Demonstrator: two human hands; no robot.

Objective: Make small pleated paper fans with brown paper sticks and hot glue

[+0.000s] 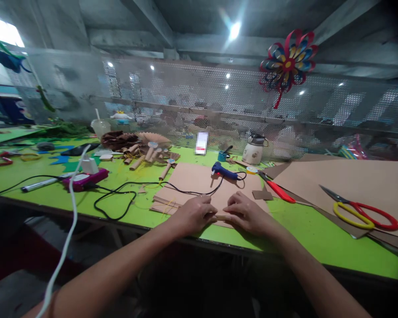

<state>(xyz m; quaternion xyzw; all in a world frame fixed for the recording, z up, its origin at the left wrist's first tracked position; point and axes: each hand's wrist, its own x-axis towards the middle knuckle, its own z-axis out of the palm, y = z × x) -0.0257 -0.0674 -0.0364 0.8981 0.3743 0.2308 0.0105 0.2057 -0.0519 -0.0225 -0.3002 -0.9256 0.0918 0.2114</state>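
My left hand and my right hand are closed on the two ends of a thin brown paper roll near the table's front edge. Fingertips hide both ends, leaving a short middle part visible. Beneath it lies a stack of brown paper sheets. A blue glue gun with a small red light rests on the sheets just beyond my hands, its black cord curving left. Beside my right hand is a small dark brown piece of paper.
Red-and-yellow scissors lie on large brown sheets at right, near another red-handled tool. A purple power strip and white cable are at left. Finished paper rolls, a phone and a bottle stand behind.
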